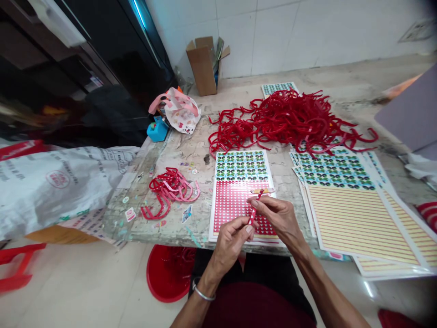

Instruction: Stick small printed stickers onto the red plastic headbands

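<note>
My left hand [233, 235] and my right hand [275, 214] meet over the near edge of the table, fingers pinched on a thin red plastic strip [254, 210] that stands nearly upright between them. Beneath them lies a sticker sheet [239, 182] with green-and-black stickers on its far half and red ones on its near half. A small pale sticker [262, 191] sits at the strip's top end. A metal bangle [202, 291] circles my left wrist.
A big heap of red strips [290, 119] covers the far table. A small pile of finished pink-red strips [169, 189] lies left. More sticker sheets [344, 196] fan out right. A cardboard box [204, 64], plastic bag [179, 111], white sack [58, 182] and red basin [170, 273] surround.
</note>
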`<state>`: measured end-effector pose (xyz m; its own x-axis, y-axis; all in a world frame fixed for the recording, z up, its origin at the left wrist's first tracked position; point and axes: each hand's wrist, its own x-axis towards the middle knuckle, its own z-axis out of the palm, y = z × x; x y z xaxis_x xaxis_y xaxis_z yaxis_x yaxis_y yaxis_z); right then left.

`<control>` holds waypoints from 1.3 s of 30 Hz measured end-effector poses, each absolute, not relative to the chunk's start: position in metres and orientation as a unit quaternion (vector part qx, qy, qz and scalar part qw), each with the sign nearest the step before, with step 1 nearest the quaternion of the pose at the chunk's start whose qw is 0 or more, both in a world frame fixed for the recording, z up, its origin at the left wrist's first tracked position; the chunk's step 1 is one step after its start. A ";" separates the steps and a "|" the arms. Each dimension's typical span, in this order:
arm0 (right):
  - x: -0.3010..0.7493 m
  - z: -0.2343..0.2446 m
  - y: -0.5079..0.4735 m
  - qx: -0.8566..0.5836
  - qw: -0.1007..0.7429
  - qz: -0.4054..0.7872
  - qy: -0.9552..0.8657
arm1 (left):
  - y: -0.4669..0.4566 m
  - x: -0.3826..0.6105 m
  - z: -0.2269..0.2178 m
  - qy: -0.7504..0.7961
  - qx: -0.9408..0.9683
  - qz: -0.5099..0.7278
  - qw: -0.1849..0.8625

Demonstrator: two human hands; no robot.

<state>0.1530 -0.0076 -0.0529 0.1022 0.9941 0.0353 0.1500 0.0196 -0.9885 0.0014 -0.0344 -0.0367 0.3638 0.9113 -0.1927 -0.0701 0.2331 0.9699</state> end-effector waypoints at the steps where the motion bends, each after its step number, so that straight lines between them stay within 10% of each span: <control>1: 0.152 -0.052 -0.010 -0.550 0.496 0.416 -0.527 | -0.034 0.002 -0.035 0.422 0.495 0.371 0.663; 8: 0.147 -0.049 -0.020 -0.493 0.521 0.301 -0.628 | -0.025 0.005 -0.032 0.438 0.526 0.346 0.642; 39: 0.155 -0.046 -0.007 -0.469 0.493 0.617 -0.397 | -0.034 -0.014 -0.040 0.388 0.606 0.317 0.618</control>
